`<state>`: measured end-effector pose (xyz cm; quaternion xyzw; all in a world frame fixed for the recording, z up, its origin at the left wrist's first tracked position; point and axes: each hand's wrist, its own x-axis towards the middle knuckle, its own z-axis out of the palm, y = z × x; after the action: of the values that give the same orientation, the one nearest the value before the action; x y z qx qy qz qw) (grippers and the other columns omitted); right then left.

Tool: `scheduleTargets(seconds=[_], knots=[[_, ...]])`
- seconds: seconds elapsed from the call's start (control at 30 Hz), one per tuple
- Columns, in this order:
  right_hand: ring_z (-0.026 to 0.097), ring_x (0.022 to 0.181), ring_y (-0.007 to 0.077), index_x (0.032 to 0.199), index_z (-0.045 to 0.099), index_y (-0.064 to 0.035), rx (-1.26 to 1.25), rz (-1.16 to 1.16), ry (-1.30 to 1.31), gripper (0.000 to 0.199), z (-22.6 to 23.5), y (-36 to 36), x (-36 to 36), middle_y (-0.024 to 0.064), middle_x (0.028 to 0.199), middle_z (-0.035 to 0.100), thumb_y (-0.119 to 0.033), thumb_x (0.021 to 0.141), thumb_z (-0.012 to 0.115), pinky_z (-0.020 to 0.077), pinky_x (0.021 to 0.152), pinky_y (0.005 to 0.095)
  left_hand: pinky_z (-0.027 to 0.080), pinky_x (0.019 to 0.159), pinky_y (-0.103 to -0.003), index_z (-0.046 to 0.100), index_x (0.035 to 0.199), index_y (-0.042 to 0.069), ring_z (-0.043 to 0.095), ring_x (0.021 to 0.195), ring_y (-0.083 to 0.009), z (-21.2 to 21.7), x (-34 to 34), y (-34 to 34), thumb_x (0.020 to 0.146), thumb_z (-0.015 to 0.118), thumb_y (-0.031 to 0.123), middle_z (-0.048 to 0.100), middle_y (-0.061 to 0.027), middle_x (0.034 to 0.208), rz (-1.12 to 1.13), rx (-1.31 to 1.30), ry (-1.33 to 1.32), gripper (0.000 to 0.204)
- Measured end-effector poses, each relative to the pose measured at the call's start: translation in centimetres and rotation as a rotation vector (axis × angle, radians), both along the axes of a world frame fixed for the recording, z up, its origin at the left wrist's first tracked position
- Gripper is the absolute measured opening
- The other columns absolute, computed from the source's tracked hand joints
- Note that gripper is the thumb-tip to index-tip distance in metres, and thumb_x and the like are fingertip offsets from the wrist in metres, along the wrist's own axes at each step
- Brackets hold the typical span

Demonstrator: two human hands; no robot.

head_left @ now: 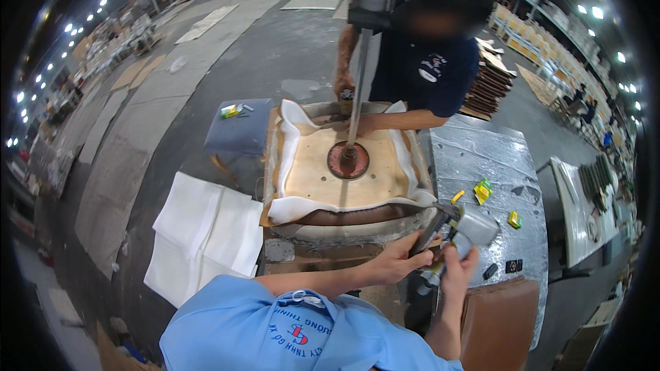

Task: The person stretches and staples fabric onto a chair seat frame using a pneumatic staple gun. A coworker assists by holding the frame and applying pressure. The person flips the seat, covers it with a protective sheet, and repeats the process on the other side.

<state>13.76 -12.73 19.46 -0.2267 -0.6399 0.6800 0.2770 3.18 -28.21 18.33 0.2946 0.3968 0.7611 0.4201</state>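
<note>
Shows plywood seat panel (378,182) under round press pad (337,163), ahead-left of both hands | curls fingers of left hand (397,261), nearer panel, round dark magazine (429,232), slanting bodyward | wraps fingers of right hand (458,275) round pneumatic staple gun (478,227), beside panel's near right corner

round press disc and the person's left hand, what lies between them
In the head view, from the disc to the left hand: wooden board, white padding, brown cover edge, then a greyish rim.
</note>
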Motion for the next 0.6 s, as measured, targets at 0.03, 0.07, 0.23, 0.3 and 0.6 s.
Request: scheduleTargets(seconds=[0.03, 0.07, 0.23, 0.3, 0.6], knots=[[0.067, 0.09, 0.0152, 0.128, 0.056, -0.0003, -0.022, 0.075, 0.134, 0.048, 1.2, 0.1, 0.5, 0.0056, 0.107, 0.069, -0.013, 0.09, 0.08, 0.0554, 0.08, 0.0311, 0.049, 0.098, -0.032, 0.055, 0.143, 0.004, 0.058, 0.107, -0.0118, 0.1, 0.1, 0.2, 0.114, 0.055, 0.024, 0.062, -0.0033, 0.119, 0.001, 0.048, 0.003, 0.036], [0.068, 0.092, 0.0169, 0.129, 0.059, 0.0013, -0.034, 0.224, 0.104, 0.057, 3.0, 0.7, 1.5, 0.0073, 0.109, 0.069, -0.019, 0.084, 0.088, 0.0553, 0.083, 0.0326, 0.049, 0.099, -0.033, 0.055, 0.144, 0.003, 0.058, 0.109, -0.013, 0.1, -0.2, 0.2, 0.114, 0.054, 0.026, 0.062, -0.0048, 0.121, -0.005, -0.008, 0.138, 0.037], [0.067, 0.104, 0.0185, 0.13, 0.065, 0.0029, 0.263, 0.453, -0.085, 0.061, 4.0, -0.9, 2.6, 0.0079, 0.118, 0.069, -0.025, 0.083, 0.094, 0.0542, 0.089, 0.0333, 0.048, 0.106, -0.04, 0.059, 0.142, 0.002, 0.064, 0.119, -0.0253, -1.4, -1.4, -2.1, 0.113, 0.053, 0.031, 0.069, -0.0167, 0.127, -0.183, -0.401, 0.589, 0.041], [0.066, 0.097, 0.0136, 0.128, 0.067, 0.0026, 0.03, 0.455, -0.154, 0.052, 2.0, -2.0, 3.0, 0.0054, 0.111, 0.07, -0.021, 0.088, 0.09, 0.0544, 0.084, 0.0319, 0.049, 0.106, -0.04, 0.06, 0.141, 0.002, 0.066, 0.12, -0.0278, -3.0, -1.3, -4.6, 0.112, 0.055, 0.03, 0.071, -0.0183, 0.127, -0.222, -0.576, 0.606, 0.041], [0.065, 0.082, 0.0101, 0.114, 0.073, 0.0002, 0.005, 0.429, -0.359, 0.033, -5.3, -2.9, 6.3, 0.0006, 0.092, 0.072, -0.009, 0.086, 0.088, 0.0545, 0.076, 0.0296, 0.056, 0.086, -0.033, 0.066, 0.117, 0.004, 0.07, 0.091, -0.0186, -9.4, -1.6, -19.0, 0.114, 0.046, 0.024, 0.072, -0.0077, 0.092, 0.57, -0.917, 0.114, 0.029]])
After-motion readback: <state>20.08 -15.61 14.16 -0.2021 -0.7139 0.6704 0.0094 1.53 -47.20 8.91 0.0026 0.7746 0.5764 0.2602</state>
